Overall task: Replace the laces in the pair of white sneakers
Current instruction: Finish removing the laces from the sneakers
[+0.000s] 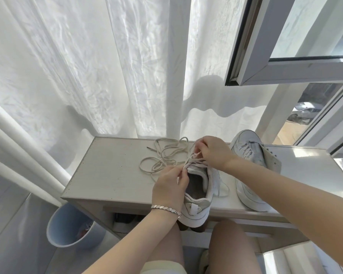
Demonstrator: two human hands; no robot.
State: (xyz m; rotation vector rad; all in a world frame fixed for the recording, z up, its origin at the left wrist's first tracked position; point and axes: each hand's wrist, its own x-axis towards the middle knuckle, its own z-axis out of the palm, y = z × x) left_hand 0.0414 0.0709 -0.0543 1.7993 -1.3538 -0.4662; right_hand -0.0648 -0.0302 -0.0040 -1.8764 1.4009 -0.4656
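We are mid-lacing the near sneaker (198, 186) at the desk (107, 171) edge: our left hand (169, 186) pinches a lace end by the collar, our right hand (214, 153) pinches lace at the eyelets; next, thread and pull even

Bench top (99, 175) bare at left, loose lace (162, 155) tangled mid-back, second sneaker (251, 171) blocks right, curtain (87, 76) close behind.

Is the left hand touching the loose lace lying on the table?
Cannot tell. In the head view the left hand pinches the lace at the near sneaker; the loose lace runs under its fingers, hiding any contact.
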